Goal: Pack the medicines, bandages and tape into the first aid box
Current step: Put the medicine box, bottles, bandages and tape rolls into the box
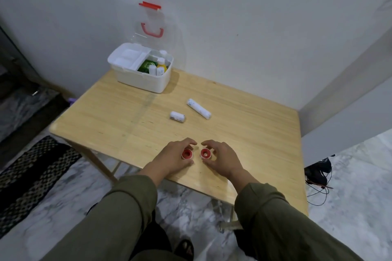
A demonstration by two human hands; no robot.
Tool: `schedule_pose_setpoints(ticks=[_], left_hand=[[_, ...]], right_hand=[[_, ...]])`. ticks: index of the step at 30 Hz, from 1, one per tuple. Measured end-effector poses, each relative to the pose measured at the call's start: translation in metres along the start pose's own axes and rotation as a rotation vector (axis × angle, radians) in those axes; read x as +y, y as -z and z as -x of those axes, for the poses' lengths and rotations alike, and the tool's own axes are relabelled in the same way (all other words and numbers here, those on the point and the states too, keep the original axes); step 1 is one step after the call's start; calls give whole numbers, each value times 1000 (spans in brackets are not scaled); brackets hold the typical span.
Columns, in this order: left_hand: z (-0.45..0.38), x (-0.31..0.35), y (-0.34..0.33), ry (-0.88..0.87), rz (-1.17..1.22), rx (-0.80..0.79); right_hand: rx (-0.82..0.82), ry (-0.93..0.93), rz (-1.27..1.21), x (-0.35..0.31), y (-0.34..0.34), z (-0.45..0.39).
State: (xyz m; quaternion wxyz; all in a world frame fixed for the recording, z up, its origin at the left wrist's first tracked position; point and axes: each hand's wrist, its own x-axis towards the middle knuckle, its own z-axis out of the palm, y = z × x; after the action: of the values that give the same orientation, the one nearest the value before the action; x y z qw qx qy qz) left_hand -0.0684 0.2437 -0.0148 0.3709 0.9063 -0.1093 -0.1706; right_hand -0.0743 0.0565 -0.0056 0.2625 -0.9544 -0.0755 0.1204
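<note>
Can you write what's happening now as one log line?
left hand: grips tape roll | right hand: grips tape roll | bandages: on table | box: open

A home room: marble floor (63,193), woven rug (27,176), wooden table (244,133)

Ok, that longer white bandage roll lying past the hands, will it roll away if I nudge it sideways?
Probably yes: the longer bandage roll is a cylinder lying on its side on the smooth wooden table, so it would likely roll. It looks soft and light, so it may squash slightly when gripped.

Single head cam, wide-angle, high and fwd-down over table (244,125), facing wall corner, hands near.
</note>
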Motion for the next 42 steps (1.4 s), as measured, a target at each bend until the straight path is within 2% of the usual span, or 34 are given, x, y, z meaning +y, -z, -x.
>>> schedule_pose_setpoints(ticks=[8, 18, 25, 32, 42], left_hand=[[-16, 6, 46, 15, 30, 127], [-47, 12, 184, -56, 109, 449], [-85, -25, 276, -43, 141, 590], [-136, -78, 349, -84, 100, 573], [-190, -125, 373, -29, 49, 291]], right_hand=[[90, 32, -58, -21, 25, -29], [225, 176, -56, -108, 89, -111], [291, 262, -36, -178, 102, -192], [267, 228, -43, -236, 92, -271], [224, 154, 17, -260, 54, -331]])
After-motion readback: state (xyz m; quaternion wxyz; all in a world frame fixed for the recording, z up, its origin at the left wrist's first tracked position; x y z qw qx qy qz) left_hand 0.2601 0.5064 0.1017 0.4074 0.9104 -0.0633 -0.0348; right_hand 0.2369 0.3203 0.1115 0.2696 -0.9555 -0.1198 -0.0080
